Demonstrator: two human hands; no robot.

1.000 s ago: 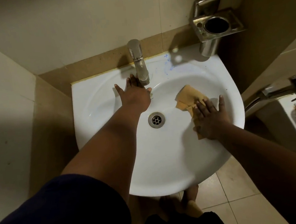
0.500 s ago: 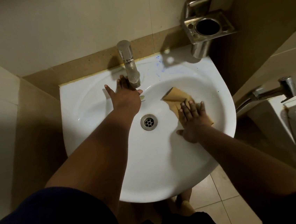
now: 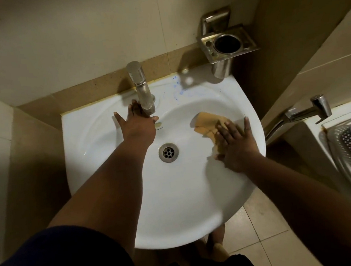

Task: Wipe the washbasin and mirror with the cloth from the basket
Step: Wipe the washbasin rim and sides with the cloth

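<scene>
Head view, right hand (image 3: 236, 146) fingers flat on crumpled tan cloth (image 3: 207, 124), glossy round washbasin (image 3: 177, 197), left hand (image 3: 138, 126) splayed, empty

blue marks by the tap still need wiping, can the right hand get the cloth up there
Probably yes: the right hand presses the cloth flat on the basin's right slope, and the blue marks lie just beyond, with nothing between.

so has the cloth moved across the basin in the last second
Yes, back and forth. Judged against the drain, the cloth under the right hand slid in toward it half a second ago, and now sits back out near the washbasin's right rim.
</scene>
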